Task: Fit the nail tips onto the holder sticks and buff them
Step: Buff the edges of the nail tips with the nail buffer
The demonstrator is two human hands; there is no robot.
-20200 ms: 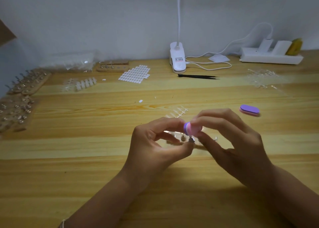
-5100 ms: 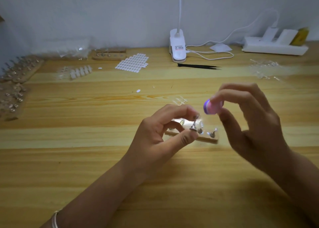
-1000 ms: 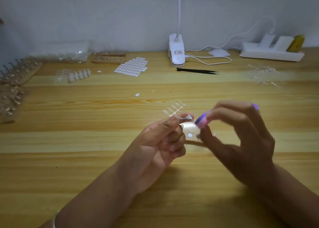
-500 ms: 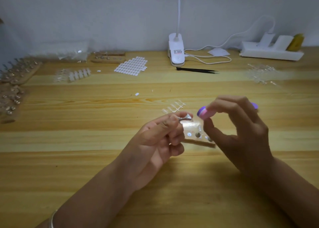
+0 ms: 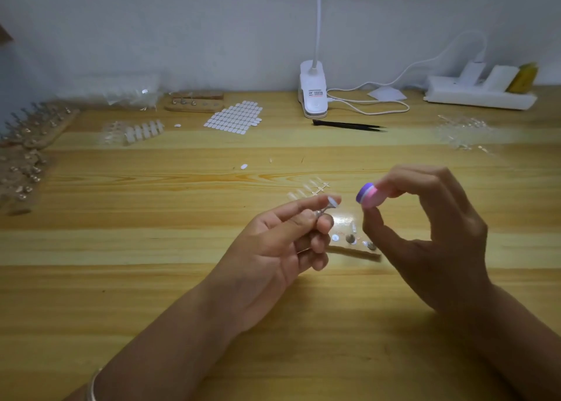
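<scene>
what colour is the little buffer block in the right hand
Purple on the end face with a pink body, seen in the head view: buffer block pinched by the right hand.

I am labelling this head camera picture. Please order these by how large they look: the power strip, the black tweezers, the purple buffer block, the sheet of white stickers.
1. power strip
2. black tweezers and sheet of white stickers: too alike to rank
3. purple buffer block, smallest, though it is nearest the camera, in the right hand

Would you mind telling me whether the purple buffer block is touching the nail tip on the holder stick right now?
Apart. The head view shows bare table between the buffer block in the right hand and the nail tip held by the left hand.
</scene>
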